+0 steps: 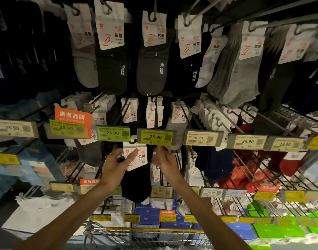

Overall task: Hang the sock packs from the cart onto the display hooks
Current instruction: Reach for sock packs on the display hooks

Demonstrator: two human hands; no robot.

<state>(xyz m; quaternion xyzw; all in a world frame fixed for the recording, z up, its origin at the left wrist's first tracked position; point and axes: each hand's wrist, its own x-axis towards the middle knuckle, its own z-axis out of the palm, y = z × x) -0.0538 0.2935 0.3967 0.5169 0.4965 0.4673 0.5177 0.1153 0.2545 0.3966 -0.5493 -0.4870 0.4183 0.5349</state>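
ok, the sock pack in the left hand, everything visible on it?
The sock pack is black socks under a white card header with a red foot logo, dark characters and a hook cut-out on top. It is held slightly tilted just below the yellow 25.90 price tag. The left hand grips the card's left edge, thumb across its front. Whether it is on a hook is unclear.

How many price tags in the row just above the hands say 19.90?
2. The first 19.90 tag sits just right of centre; the second 19.90 tag is further right. The tag at the right edge is cut off.
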